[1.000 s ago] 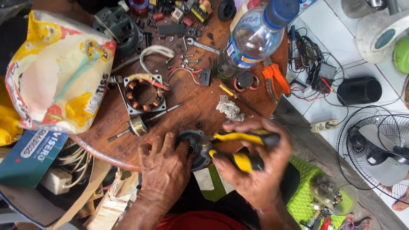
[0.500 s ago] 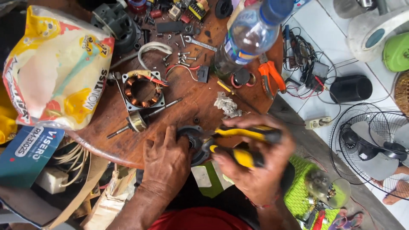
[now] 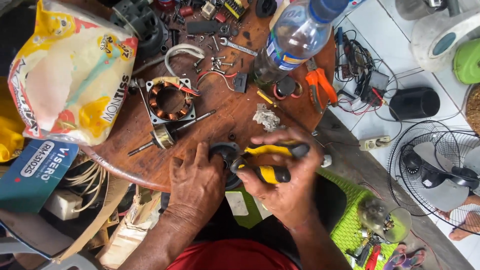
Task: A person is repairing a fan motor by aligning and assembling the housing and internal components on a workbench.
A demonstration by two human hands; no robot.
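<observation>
Two hands at the near edge of a round wooden table, both busy on the same small part. Right hand is closed tight around a pair of pliers with yellow-and-black handles, handles squeezed together in the fist, nose pointing left into a dark round motor part. Left hand is curled over that part from the left side, fingers wrapped on it, pressing it down at the table edge. Can't really see what the plier tips are biting on, the fingers hide it.

Tabletop is a total mess. Just beyond the hands lies a rotor on its shaft, and next to that a square stator with copper windings. Crumpled bit of tissue sits just above the right hand. Further back: loose screws, a small wrench, orange-handled pliers near the right edge, and a clear plastic water bottle standing up close to the camera. Big yellow and white bag covers the left side of the table.

Off the table on the right is white tiled floor with a tangle of wires, a black cylinder and a fan grille. Green plastic basket down by the knees.
</observation>
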